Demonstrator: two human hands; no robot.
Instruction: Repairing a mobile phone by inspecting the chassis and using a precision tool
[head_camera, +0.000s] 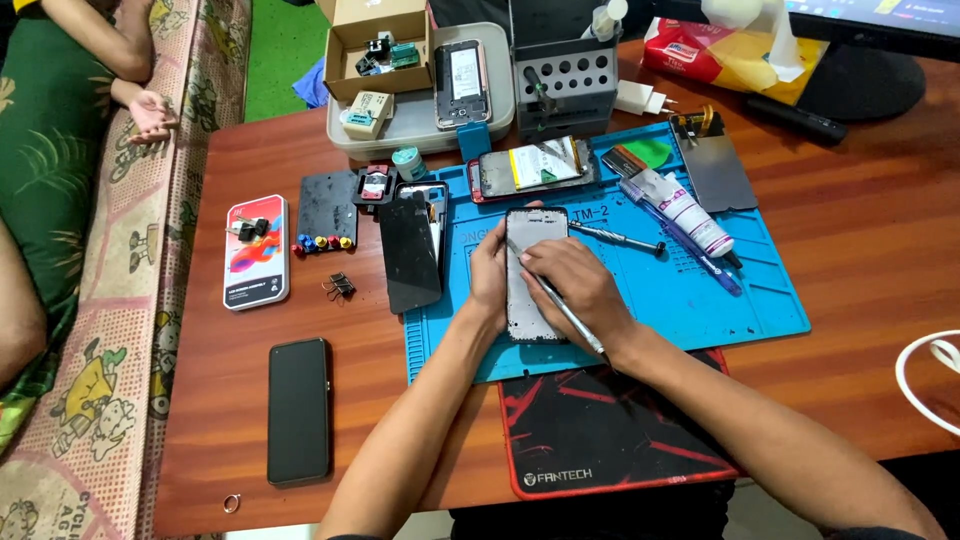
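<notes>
While both hands work at the blue repair mat's (760, 300) near-left part:
Room: bare mat to the right, toward its near-right corner; a black screen panel (410, 252) lies just left.
Phone frame (535, 275): flat, long axis running from near edge to far edge.
Left hand (490, 275): fingers curled, gripping the frame's left side.
Right hand (575, 285): pinching a slim metal tool (560, 300), tip on the frame.

White cable (930, 380), perhaps, edge-cropped.

Glossy wooden table (850, 260); matt rubber mat (700, 300)
</notes>
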